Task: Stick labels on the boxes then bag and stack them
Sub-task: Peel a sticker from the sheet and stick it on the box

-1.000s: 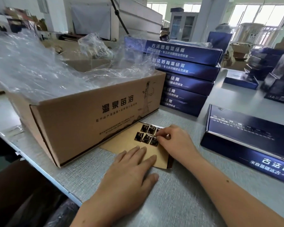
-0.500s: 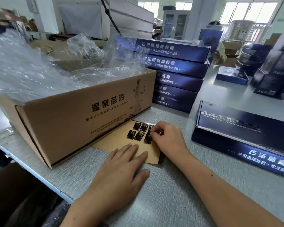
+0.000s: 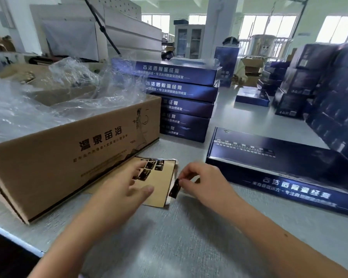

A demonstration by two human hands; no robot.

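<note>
Pinching a dark label point(image 3: 174, 188) in right hand point(image 3: 207, 181), left hand point(image 3: 119, 189) straight-fingered over label sheet point(image 3: 159, 190), carton point(image 3: 68, 157) holding clear plastic point(image 3: 48, 105)

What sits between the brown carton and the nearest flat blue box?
Head view: the tan label sheet lies there, left hand over it, right hand pinching one dark label at its right edge.

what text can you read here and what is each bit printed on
"温泉苗浴": side of the carton; the smaller print under it is too blurred to read.
"古法透骨温经膏": front edges of the stacked blue boxes and of the near blue box.
"专注肩颈腰腿自然修复": second line on the top stacked blue boxes.
Labels on the sheet and the label pinched in the right hand: too small to read.
</note>
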